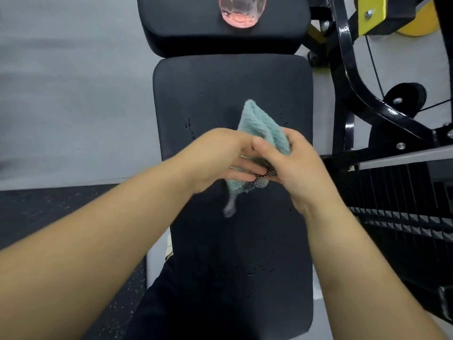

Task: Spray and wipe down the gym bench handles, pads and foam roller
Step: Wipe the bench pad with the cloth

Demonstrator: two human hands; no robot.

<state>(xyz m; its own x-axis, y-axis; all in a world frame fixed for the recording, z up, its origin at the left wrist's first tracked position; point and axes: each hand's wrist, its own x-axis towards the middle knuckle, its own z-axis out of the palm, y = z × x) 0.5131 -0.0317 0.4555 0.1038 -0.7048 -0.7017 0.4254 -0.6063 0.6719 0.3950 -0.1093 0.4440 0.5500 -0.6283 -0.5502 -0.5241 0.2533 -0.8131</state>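
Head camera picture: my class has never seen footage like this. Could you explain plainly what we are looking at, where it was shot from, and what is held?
The single picture comes from a camera worn on a person's head, looking down at their bare arms. The left hand and right hand together grip a light blue cloth, bunched above a black bench pad. A second pad lies beyond it, with a pink see-through bottle standing on it. A black and yellow machine frame stands to the right.
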